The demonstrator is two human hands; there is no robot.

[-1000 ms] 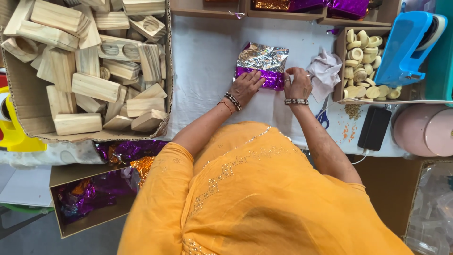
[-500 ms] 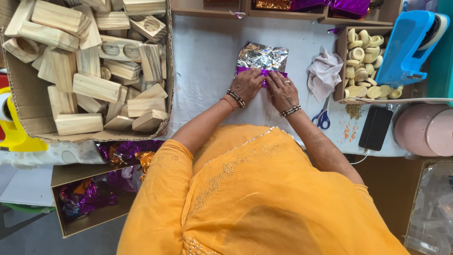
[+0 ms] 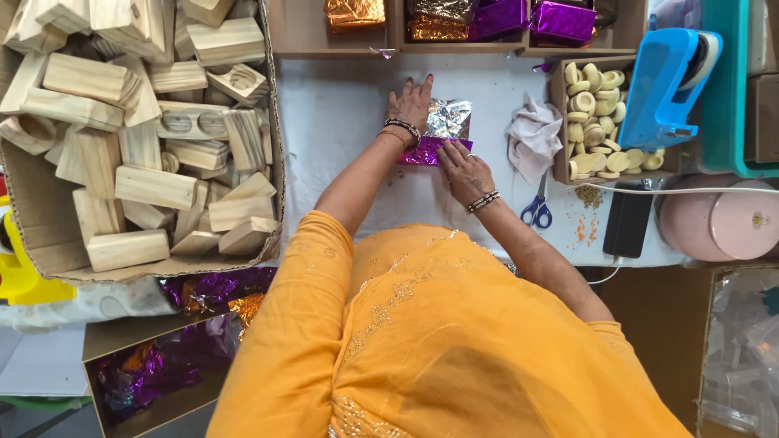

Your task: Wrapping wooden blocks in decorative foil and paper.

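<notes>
Fingers [image 3: 422,88] flat on foil sheet [image 3: 448,122], near table's far edge [image 3: 341,61]

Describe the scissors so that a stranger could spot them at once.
Start at the white table and find the crumpled white cloth right of the hands. Just below it lie the scissors, beside a black phone. Their blue handle loops set them apart.

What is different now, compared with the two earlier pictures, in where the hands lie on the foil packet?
The left hand has moved up and now lies flat on the far left side of the foil packet. The right hand has shifted down to press the purple near edge. Neither hand let go of the packet. The packet, the box of wooden blocks, the scissors and the cloth stayed where they were.
</notes>
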